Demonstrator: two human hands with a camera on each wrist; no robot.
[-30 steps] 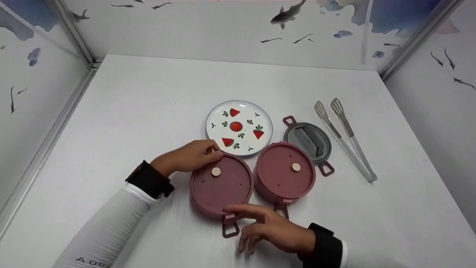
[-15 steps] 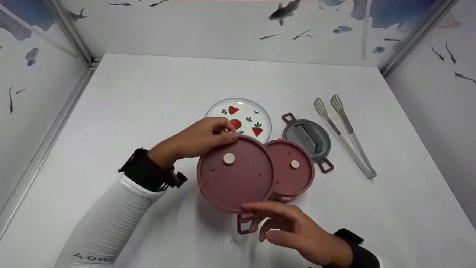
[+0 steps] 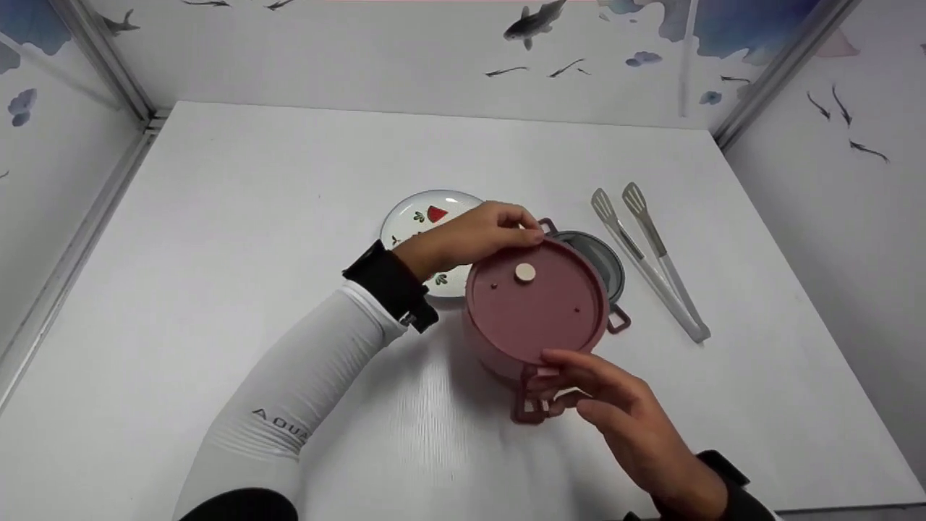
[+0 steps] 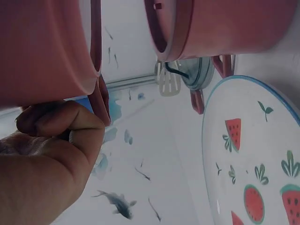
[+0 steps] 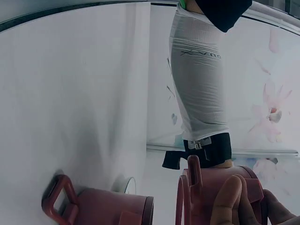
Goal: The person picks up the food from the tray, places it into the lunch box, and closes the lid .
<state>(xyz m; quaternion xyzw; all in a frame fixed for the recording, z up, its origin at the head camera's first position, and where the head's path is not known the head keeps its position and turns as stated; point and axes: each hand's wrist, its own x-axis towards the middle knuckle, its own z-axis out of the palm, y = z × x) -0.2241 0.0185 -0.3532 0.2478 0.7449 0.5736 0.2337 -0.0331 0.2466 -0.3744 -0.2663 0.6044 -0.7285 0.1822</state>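
Both my hands hold a dusky-pink lidded pot [image 3: 539, 311] with a cream knob, raised off the table. My left hand [image 3: 486, 230] grips its far side, fingers curled at the far handle in the left wrist view. My right hand [image 3: 622, 412] pinches the near side by the loop handle, with fingers on the side tab in the right wrist view. A second pink pot [image 4: 234, 26] stands on the table below. In the head view the raised pot covers most of it; its loop handle [image 5: 61, 201] shows in the right wrist view.
A white plate [image 3: 405, 217] with watermelon prints lies behind my left forearm, partly covered. A small grey lidded pan [image 3: 608, 260] with pink handles sits behind the pots. Metal tongs [image 3: 651, 264] lie spread to the right. Printed panels enclose the table's sides and back.
My hands have lifted the left-hand pot off the table and carried it right, over the second pot. It now hides most of that pot and part of the grey pan.
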